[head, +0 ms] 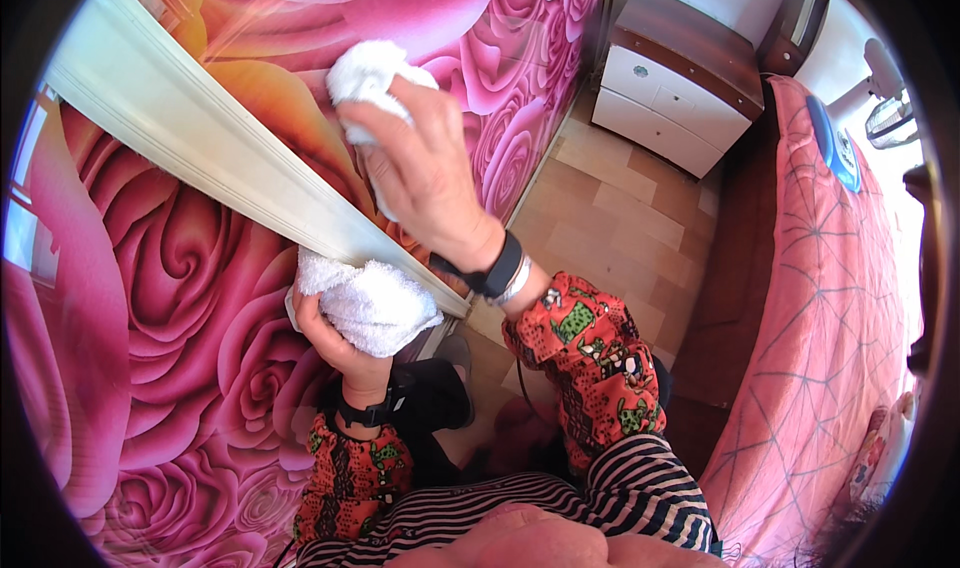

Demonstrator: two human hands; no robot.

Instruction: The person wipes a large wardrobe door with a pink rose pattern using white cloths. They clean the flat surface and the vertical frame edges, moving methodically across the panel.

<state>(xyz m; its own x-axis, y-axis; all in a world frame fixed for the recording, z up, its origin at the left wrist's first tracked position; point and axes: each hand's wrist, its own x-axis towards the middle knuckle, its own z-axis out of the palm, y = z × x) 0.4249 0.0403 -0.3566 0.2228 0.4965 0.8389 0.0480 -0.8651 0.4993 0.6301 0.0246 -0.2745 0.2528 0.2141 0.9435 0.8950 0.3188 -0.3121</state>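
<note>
My right hand [424, 167] holds a bunched white cloth [367, 73] against a glossy panel printed with large pink and orange roses [465, 13]. Its fingers curl over the fabric. Lower down, my left hand [337, 343] grips a second white terry cloth [382, 305], folded into a wad, beside a cream vertical frame strip [225, 170]. That strip divides the upper panel from another rose-printed panel [180, 260]. Part of each cloth is hidden behind my fingers. Both wrists wear dark bands, and patterned red sleeve covers [592, 358] reach up my forearms.
A white chest of drawers [660, 103] with a dark brown top stands at the far end of the tiled floor [607, 200]. Along the right runs a bed with a pink line-patterned cover [817, 290], a blue object [836, 144] on it. Behind it is a fan [891, 123].
</note>
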